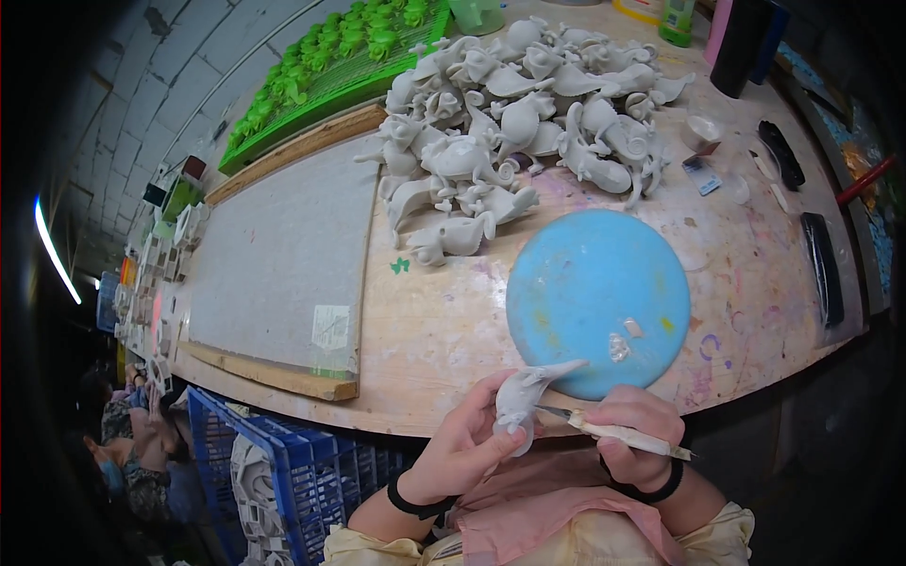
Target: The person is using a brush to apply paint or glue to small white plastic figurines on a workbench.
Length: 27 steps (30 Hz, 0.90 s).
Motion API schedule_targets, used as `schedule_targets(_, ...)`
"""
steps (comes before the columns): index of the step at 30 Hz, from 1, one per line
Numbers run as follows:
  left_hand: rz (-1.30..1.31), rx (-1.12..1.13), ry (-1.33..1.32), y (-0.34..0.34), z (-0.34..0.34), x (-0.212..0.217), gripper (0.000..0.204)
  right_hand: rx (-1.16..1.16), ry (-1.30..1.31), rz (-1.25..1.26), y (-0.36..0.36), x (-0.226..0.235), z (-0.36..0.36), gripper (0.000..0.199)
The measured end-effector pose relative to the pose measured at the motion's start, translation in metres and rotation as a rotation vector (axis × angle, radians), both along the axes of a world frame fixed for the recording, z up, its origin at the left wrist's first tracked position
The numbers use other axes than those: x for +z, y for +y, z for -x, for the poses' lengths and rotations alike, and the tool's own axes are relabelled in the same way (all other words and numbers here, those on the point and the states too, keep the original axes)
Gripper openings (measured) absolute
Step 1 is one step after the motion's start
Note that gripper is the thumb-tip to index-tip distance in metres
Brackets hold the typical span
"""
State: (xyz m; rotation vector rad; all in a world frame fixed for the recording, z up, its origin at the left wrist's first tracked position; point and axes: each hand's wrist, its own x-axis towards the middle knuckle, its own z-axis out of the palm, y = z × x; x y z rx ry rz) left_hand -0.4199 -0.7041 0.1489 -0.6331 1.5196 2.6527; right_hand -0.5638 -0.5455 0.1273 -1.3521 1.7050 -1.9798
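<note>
My left hand (462, 436) is closed round a pale grey unpainted figurine (518, 394), its pointed end tilted up and to the right over the near edge of the blue disc (590, 274). In my right hand (646, 422) is a slim knife (618, 434) with a pale wrapped handle. Its thin blade points left at the figurine's side; whether it touches cannot be made out. Small whitish scraps (618, 347) lie on the disc. Beyond it is a heap of similar grey figurines (519, 118), several with curled tails.
A grey board (274, 259) with wooden edges lies left on the table. Behind it stands a green tray (363, 80) of green figures. A blue crate (316, 481) holds grey pieces below the table's edge. Black tools (821, 269) lie right. Another person (142, 439) sits far left.
</note>
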Motion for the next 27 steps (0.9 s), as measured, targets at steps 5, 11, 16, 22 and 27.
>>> schedule_targets(5,0.034,0.015,-0.004,-0.001,-0.003,0.001,0.058,-0.156,0.185,-0.025,0.018,0.002,0.011,0.016)
schedule_targets(11,0.037,0.048,-0.018,-0.001,-0.002,-0.002,0.059,-0.412,0.264,-0.117,0.033,-0.002,0.027,0.012)
schedule_targets(16,0.032,0.032,-0.037,-0.003,-0.004,-0.003,0.062,-0.390,0.286,-0.150,0.030,-0.004,0.026,0.012)
schedule_targets(22,0.052,0.068,-0.016,0.001,-0.002,-0.002,0.062,-0.408,0.276,-0.178,0.030,-0.005,0.027,0.011)
schedule_targets(27,0.042,0.069,-0.013,0.000,-0.002,-0.003,0.062,-0.408,0.278,-0.207,0.029,-0.004,0.027,0.011)
